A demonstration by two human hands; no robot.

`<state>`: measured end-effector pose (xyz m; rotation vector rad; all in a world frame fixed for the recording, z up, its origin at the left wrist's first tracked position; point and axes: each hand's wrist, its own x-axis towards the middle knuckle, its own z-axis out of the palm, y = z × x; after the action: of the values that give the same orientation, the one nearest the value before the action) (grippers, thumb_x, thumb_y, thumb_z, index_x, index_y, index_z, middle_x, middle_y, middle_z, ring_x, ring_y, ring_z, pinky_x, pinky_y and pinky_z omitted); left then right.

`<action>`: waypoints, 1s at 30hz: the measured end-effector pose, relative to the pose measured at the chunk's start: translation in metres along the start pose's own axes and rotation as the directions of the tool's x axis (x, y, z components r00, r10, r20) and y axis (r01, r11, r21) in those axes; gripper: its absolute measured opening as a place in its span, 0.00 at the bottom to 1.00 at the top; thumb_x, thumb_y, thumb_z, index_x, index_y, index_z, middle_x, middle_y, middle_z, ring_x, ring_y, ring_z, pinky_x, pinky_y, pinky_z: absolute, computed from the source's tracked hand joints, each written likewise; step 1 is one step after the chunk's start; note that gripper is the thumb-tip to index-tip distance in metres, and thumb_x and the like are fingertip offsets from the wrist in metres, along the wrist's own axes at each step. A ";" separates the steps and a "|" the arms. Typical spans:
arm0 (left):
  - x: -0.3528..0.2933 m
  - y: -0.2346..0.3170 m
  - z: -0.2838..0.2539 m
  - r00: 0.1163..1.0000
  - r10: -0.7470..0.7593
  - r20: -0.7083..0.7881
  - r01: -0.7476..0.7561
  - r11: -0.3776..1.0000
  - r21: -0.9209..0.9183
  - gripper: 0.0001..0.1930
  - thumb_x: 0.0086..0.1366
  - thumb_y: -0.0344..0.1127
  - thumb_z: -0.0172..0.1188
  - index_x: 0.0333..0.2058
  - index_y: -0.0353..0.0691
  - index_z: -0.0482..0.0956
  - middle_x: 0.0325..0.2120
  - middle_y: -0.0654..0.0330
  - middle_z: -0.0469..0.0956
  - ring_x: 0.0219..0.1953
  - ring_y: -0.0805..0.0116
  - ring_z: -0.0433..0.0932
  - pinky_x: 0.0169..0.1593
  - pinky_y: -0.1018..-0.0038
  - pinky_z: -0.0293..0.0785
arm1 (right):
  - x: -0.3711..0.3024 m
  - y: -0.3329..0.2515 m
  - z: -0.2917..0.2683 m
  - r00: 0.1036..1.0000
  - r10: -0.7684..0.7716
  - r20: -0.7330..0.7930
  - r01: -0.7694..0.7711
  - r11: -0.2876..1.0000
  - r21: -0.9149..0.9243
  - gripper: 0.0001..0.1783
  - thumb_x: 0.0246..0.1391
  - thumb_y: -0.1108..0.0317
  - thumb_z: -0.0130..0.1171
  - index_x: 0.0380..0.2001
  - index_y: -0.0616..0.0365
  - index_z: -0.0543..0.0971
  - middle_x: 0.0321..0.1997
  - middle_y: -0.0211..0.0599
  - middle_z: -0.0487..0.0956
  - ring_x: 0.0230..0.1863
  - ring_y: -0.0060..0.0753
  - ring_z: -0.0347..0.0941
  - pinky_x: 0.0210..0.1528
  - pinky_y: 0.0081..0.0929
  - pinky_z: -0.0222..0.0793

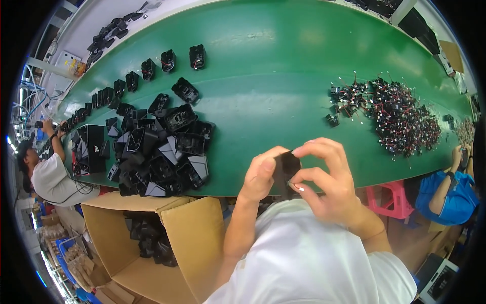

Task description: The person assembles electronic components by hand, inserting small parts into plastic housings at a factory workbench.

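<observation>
Just past the table's near edge, my left hand [259, 176] grips a black plastic housing [286, 168] by its side, thumb on top. My right hand [331, 185] is closed at the housing's right side. Between its thumb and fingers is a small wired part [299, 189] with a white tip; the rest of that part is hidden by the fingers. To the left lies a big heap of black plastic housings [162, 147], some with grey faces. On the right is a pile of small black parts with red wires and white connectors [400, 116].
Several housings [168, 60] stand in a curved row along the green table [273, 76]. An open cardboard box [192, 243] with black pieces stands below the near edge. One person [61, 175] works at far left, another in blue [445, 197] at right, beside a pink stool [389, 200].
</observation>
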<state>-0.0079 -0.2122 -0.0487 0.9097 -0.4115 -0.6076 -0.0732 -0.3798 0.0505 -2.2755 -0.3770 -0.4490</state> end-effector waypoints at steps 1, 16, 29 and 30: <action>0.001 0.004 0.000 0.997 -0.056 0.047 0.057 0.998 -0.002 0.34 0.72 0.62 0.45 0.46 0.29 0.74 0.35 0.59 0.78 0.35 0.76 0.74 0.37 0.81 0.69 | -0.003 0.002 0.002 0.999 -0.009 0.037 0.008 1.000 0.024 0.11 0.38 0.79 0.68 0.28 0.57 0.79 0.59 0.44 0.72 0.57 0.52 0.68 0.54 0.44 0.68; -0.006 0.025 0.019 0.930 -0.026 -0.365 0.138 0.949 0.284 0.26 0.78 0.51 0.39 0.35 0.34 0.76 0.19 0.63 0.76 0.18 0.78 0.73 0.24 0.79 0.69 | 0.012 0.044 0.021 0.954 0.093 0.285 -0.239 0.809 0.536 0.22 0.40 0.67 0.75 0.40 0.63 0.82 0.63 0.55 0.67 0.63 0.52 0.68 0.63 0.44 0.64; -0.053 0.045 -0.034 0.580 0.731 -0.360 0.446 0.085 0.891 0.23 0.52 0.27 0.68 0.49 0.39 0.78 0.47 0.54 0.72 0.49 0.53 0.68 0.51 0.61 0.68 | 0.220 0.158 0.106 0.997 -0.041 0.069 0.054 0.979 -0.199 0.18 0.44 0.57 0.74 0.33 0.58 0.83 0.57 0.48 0.73 0.56 0.50 0.71 0.57 0.39 0.69; -0.052 0.044 -0.034 0.581 0.739 -0.342 0.447 0.061 0.892 0.23 0.51 0.27 0.68 0.49 0.40 0.78 0.48 0.56 0.72 0.49 0.53 0.68 0.51 0.60 0.67 | 0.232 0.170 0.120 0.997 -0.052 0.064 0.064 0.977 -0.201 0.18 0.44 0.57 0.74 0.33 0.58 0.83 0.57 0.48 0.73 0.56 0.50 0.71 0.57 0.39 0.69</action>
<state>-0.0139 -0.1372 -0.0352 2.4033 0.0193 0.6801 0.2263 -0.3735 -0.0351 -2.4854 -0.4452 -0.4701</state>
